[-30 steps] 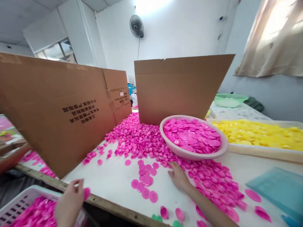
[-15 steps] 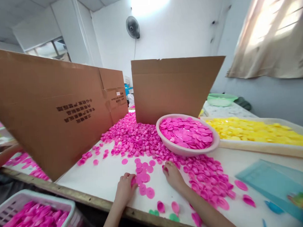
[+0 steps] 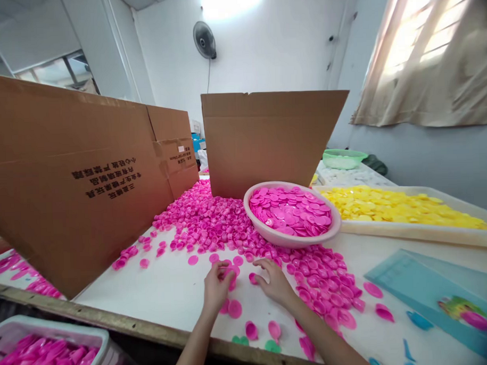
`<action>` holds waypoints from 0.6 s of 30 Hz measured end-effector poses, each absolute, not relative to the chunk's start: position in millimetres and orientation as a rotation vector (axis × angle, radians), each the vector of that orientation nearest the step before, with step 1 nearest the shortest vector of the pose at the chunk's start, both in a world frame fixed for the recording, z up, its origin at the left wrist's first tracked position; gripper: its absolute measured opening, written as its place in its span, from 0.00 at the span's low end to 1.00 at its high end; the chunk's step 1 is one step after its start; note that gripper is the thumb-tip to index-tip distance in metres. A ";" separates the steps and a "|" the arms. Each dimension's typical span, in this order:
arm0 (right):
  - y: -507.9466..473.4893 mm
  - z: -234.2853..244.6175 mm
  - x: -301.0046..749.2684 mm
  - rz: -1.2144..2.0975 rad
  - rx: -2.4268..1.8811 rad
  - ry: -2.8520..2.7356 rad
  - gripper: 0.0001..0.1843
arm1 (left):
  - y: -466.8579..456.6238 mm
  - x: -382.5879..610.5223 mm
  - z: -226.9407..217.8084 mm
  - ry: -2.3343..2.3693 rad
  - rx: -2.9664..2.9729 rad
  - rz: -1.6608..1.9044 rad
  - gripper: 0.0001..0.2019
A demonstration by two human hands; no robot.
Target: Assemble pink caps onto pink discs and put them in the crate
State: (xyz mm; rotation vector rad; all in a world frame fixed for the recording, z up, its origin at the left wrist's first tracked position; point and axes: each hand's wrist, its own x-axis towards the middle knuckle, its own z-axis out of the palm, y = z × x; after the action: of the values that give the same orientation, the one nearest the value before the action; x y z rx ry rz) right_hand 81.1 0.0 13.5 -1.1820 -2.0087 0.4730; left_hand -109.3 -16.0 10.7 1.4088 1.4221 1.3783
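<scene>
Over the front of the white table point(image 3: 151, 292), my two hands face each other with a small gap between them. My left hand point(image 3: 216, 287) curls its thumb and index finger at a flat pink disc point(image 3: 232, 282); the fingers partly hide the contact. At the fingertips of my right hand point(image 3: 275, 281) is a small pink cup point(image 3: 252, 278), beside the thumb tip. Below my left hand lie loose pink discs, one of them a round disc point(image 3: 234, 309). Nearer the front edge lie a pink cup point(image 3: 251, 331) and a paler spoon-shaped pink piece point(image 3: 275, 330).
A pink basin point(image 3: 333, 233) full of discs stands among heaped pink cups point(image 3: 213, 218). Cardboard panels point(image 3: 272, 144) rise behind and left. At right are a tray point(image 3: 389, 228) of yellow pieces and a blue plastic sheet point(image 3: 423, 288). A white basket point(image 3: 101, 342) is at lower left.
My hands have come closer together. My left hand has lifted and moved forward to the discs, and my right-hand fingers have spread wider. The view has turned slightly right.
</scene>
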 end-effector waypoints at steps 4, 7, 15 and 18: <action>-5.5 19.3 78.0 0.508 -1.067 -2.014 0.23 | 1.8 -69.0 20.0 1.136 1.161 1.301 0.16; -4.3 14.7 77.6 0.569 -1.043 -1.951 0.27 | 3.1 -54.5 20.7 1.045 1.168 1.228 0.17; 5.8 17.0 93.6 0.582 -0.998 -1.908 0.09 | -4.4 -59.0 21.5 1.279 1.714 1.136 0.18; 12.0 18.8 104.4 0.626 -1.133 -1.822 0.07 | -2.8 -65.4 17.9 1.415 1.991 1.012 0.17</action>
State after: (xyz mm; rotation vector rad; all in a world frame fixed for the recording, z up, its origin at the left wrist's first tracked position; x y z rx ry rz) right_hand 104.4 12.0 18.8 -1.1332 -1.8215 0.6256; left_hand -65.4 -2.8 17.9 1.9911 1.4147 1.0120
